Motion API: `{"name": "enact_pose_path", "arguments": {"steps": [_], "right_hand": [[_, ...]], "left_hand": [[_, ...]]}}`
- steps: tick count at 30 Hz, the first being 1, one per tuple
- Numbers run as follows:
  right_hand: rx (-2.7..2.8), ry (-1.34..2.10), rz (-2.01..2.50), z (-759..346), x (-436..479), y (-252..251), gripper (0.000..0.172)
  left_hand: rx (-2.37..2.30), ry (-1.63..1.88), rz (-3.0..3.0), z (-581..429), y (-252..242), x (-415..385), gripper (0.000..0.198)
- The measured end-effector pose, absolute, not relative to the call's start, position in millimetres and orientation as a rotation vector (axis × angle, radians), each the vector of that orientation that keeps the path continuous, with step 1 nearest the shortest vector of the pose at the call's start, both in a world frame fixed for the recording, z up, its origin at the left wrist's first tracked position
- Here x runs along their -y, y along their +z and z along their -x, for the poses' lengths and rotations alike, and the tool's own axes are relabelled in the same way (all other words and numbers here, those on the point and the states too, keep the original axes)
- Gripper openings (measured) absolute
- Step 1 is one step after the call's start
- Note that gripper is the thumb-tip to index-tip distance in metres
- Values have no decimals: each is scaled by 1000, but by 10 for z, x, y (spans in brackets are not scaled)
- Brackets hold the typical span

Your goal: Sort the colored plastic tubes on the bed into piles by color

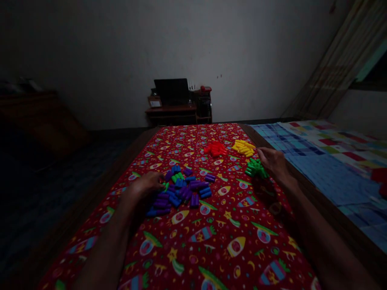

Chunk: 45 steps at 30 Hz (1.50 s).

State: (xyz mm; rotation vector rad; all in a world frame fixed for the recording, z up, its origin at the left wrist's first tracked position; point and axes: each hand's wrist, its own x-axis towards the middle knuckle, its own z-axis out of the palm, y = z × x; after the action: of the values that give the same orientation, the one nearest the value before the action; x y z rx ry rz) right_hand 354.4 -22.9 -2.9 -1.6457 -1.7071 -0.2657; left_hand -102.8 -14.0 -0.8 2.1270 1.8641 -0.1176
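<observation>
Pegs, mixed purple-blue heap [181,189] under left hand [146,185], green pile [255,168] touching right hand [273,161], grips unclear.

Both forearms are bare; no sleeves, rings or watch show.

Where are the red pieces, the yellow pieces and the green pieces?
red pieces [215,148], head view, middle of the pile
yellow pieces [244,148], head view, middle of the pile
green pieces [254,168], head view, middle of the pile

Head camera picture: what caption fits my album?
Left hand on mixed blue-purple pegs, right hand at green pile, red cloth beneath.
</observation>
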Motion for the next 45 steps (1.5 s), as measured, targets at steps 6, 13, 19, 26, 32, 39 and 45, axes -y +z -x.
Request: {"name": "enact_pose_path", "arguments": {"steps": [6, 13, 19, 26, 32, 39, 45], "right_hand": [[1892, -259, 1477, -3296, 353, 3, 32], [2003, -173, 1405, -3092, 413, 34, 29], [2095, 408, 1050, -2447, 731, -155, 27], [2110, 466, 1070, -2434, 701, -142, 28], [1779, 1, 1753, -3412, 263, -47, 30], [1738, -21, 2055, -3896, 191, -245, 37], [1521, -89, 1980, -4051, 149, -414, 45]], "left_hand": [[-1770, -109, -2200, 790, -58, 175, 21], [-1881, 183, -2149, 809, 3, 139, 18], [-1481, 915, -1865, 206, 94, 320, 30], [-1186, 869, -2067, -214, -17, 545, 32], [-1627, 672, -2459, 461, -320, 134, 33], [-1683, 425, -2427, 600, -497, 61, 40], [-1738, 507, -2182, 576, -274, 48, 38]]}}
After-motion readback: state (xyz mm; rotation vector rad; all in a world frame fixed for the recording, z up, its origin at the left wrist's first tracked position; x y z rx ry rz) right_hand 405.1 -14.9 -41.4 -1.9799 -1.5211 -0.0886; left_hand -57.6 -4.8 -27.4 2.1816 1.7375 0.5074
